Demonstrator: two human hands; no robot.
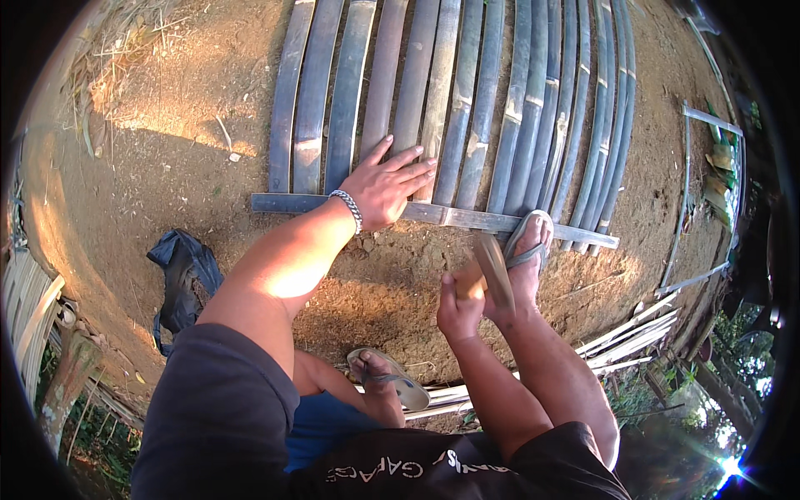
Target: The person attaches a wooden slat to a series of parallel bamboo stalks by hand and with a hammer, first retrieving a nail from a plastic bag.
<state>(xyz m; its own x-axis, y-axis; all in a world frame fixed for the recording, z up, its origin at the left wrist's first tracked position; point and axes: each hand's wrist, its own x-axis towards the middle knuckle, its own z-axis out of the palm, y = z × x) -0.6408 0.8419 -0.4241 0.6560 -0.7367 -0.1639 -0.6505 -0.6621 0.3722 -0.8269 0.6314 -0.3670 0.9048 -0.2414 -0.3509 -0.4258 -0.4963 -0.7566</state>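
My left hand lies with fingers apart on the lower ends of several split bamboo slats, next to the bamboo crosspiece that runs under or along their ends. A silver chain bracelet circles that wrist. My right hand is closed round a hammer-like wooden tool, whose brown flat head points up toward the crosspiece; motion or angle hides its exact kind. My right foot in a grey sandal presses at the crosspiece, right of the tool.
On the bare soil at the left lies a crumpled black plastic bag. My other sandalled foot rests nearer me. Loose pale bamboo strips lie at the lower right, more strips at the left edge. A thin bamboo frame stands far right.
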